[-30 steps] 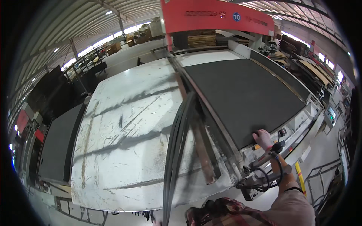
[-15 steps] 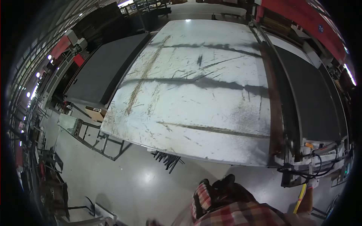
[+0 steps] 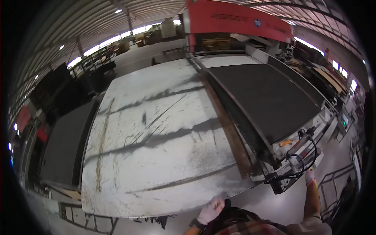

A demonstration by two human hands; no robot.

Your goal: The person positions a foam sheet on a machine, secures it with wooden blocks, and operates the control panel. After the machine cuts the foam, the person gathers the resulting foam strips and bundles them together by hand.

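Observation:
A large scuffed white board with dark smeared bands lies flat before me. My left hand, in a white glove with a dark band at the wrist, is at the board's near edge; its fingers look curled, and what is in them, if anything, cannot be made out. My right hand, gloved as well, is beside the near corner of the machine frame. Its fingers are hidden there. A narrow yellow strip shows along the right forearm, partly covered by it.
Right of the board lies a dark flat bed, with a rusty rail between them. Black cables loop over the frame's corner. A red machine beam spans the back. Another dark slab is at the left.
My view has swung to the right, so the board appears further left. My left hand has come into view at the board's near edge. My right hand stays by the machine corner.

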